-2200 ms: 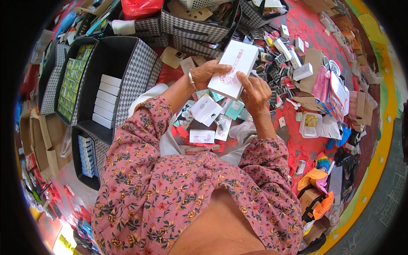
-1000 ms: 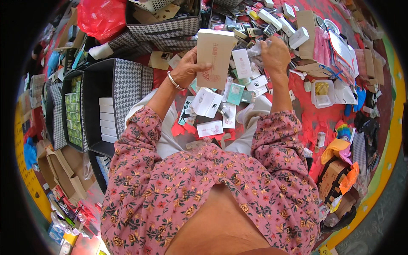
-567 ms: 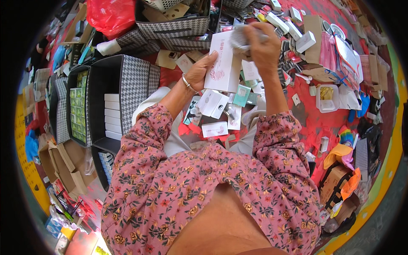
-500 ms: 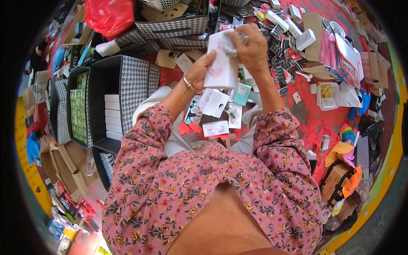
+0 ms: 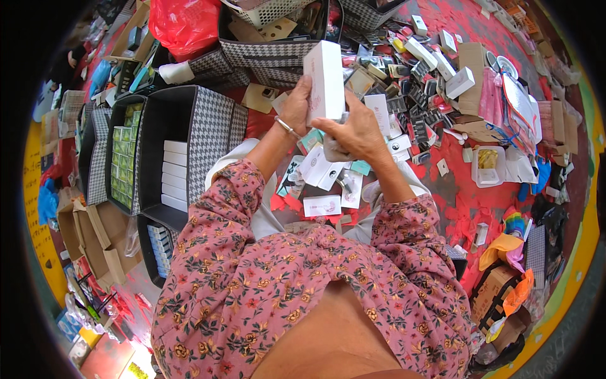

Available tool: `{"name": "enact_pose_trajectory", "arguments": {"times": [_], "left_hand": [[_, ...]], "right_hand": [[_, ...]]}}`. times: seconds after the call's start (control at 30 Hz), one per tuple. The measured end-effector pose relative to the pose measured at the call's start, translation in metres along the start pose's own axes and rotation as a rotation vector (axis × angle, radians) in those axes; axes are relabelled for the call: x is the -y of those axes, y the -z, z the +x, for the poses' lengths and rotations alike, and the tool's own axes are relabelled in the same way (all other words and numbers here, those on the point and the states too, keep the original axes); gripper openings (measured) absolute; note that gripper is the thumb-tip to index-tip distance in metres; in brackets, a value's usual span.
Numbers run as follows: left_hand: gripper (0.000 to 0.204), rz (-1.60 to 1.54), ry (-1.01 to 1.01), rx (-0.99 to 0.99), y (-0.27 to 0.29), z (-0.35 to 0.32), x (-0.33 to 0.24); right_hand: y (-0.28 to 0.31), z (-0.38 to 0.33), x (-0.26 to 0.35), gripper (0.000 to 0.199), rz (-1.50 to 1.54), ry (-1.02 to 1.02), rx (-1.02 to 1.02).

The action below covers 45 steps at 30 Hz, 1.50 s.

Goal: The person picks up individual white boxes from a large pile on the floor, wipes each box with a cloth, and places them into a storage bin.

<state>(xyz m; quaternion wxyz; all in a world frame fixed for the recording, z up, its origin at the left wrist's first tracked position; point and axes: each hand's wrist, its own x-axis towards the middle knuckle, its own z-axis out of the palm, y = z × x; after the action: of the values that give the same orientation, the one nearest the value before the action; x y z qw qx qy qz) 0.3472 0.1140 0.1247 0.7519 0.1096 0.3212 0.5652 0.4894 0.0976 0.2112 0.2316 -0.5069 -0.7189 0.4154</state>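
Note:
A long white box point(image 5: 326, 79) with a faint pink print stands nearly upright before me. My left hand point(image 5: 296, 106), with a bangle at its wrist, is closed on the box's left side. My right hand point(image 5: 358, 129) is at the lower right of the box, its thumb lying across the bottom end. A crumpled grey cloth point(image 5: 336, 151) is bunched under that hand's palm and partly hidden by it. Below, between my legs, lie a white box with a round black-and-white mark point(image 5: 320, 168) and a small white box with pink print point(image 5: 322, 206).
At left stand checked fabric bins point(image 5: 211, 126) holding green packs point(image 5: 124, 161) and stacked white boxes point(image 5: 175, 174). A red plastic bag point(image 5: 185, 25) lies behind them. Many small packages point(image 5: 420, 95) cover the red ground at right, near a clear tub point(image 5: 488, 167).
The white box has tilted more upright and moved slightly up. My right hand has moved from the box's upper right down to its lower end, with the grey cloth.

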Motion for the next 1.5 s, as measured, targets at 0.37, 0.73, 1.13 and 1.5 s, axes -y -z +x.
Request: {"name": "enact_pose_trajectory", "arguments": {"times": [0.37,0.73,1.13,1.5], "left_hand": [[0.064,-0.06,0.124,0.128,-0.008,-0.006,-0.016],[0.054,-0.195,0.36,0.295,-0.021,-0.025,0.002],[0.072,-0.265,0.413,0.542,-0.026,-0.029,-0.012],[0.068,0.059,0.318,0.382,-0.02,-0.03,-0.008]], "right_hand": [[-0.002,-0.01,0.003,0.054,-0.486,0.349,-0.006],[0.008,0.01,0.003,0.012,-0.185,0.701,-0.504],[0.09,0.037,-0.068,0.022,-0.083,-0.078,-0.923],[0.033,0.042,-0.021,0.01,-0.291,0.58,-0.754]]}}
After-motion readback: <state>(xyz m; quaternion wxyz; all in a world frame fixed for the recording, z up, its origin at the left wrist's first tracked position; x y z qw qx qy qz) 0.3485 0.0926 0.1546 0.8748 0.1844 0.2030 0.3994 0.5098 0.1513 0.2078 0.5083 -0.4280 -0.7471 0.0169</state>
